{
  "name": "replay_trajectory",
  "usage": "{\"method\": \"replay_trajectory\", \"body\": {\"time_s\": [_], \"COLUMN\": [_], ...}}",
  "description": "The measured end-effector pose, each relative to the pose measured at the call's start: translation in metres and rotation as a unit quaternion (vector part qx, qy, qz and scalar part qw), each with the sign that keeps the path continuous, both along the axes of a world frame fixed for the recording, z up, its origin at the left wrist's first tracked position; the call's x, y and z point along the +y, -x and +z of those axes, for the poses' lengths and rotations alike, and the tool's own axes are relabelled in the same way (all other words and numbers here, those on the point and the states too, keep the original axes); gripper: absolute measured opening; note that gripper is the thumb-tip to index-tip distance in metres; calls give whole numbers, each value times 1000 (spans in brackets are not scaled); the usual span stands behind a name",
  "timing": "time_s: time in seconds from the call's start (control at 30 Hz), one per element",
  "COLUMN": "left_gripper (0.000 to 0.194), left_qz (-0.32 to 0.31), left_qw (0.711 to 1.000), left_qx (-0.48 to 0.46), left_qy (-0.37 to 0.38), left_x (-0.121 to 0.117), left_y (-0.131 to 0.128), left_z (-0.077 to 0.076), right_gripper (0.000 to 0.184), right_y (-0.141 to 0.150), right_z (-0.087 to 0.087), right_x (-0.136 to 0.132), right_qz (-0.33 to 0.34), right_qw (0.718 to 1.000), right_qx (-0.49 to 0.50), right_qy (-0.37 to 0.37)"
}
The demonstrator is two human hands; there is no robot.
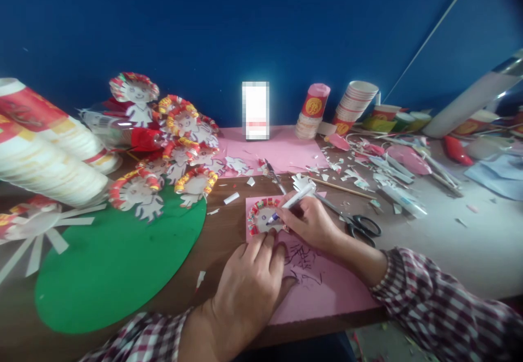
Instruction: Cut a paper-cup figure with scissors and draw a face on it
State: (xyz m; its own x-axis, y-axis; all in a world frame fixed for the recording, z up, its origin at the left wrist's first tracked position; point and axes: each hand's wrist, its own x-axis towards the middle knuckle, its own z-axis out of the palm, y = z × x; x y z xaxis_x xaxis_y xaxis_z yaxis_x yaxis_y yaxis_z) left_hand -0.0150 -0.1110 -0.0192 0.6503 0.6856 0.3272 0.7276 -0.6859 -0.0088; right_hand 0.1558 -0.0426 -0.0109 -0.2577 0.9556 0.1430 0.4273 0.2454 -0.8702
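Observation:
My right hand [312, 221] is closed around a white marker [300, 196], its dark tip down on the face of a round paper-cup cutout [261, 215]. A curled red, green and white rim frames this cutout, and an eye-like mark is drawn on it. My left hand [255, 275] lies flat just below, fingers stretched out, their tips at the cutout's near edge. Under both hands is a pink sheet [322, 296] with dark marker scribbles. Black-handled scissors [362, 228] rest right of my right wrist, their blades partly hidden behind my hand.
Finished-looking paper-cup figures [188, 125] are heaped at the back left beside stacked paper cups [53, 155]. A green oval sheet [122, 264] lies at left. More cup stacks [353, 106] stand at the back. Paper scraps, a wooden stick [343, 186] and a pen [274, 177] litter the table.

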Motion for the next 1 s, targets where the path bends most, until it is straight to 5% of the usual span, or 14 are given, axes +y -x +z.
{"method": "replay_trajectory", "body": {"time_s": [1.0], "left_gripper": [35], "left_qz": [-5], "left_qw": [1000], "left_qx": [-3], "left_qy": [-19], "left_x": [1], "left_y": [0], "left_z": [-2], "right_gripper": [17], "right_y": [-1], "right_z": [-3], "right_x": [1], "right_qz": [6], "right_qw": [1000], "right_qx": [3], "right_qy": [17]}}
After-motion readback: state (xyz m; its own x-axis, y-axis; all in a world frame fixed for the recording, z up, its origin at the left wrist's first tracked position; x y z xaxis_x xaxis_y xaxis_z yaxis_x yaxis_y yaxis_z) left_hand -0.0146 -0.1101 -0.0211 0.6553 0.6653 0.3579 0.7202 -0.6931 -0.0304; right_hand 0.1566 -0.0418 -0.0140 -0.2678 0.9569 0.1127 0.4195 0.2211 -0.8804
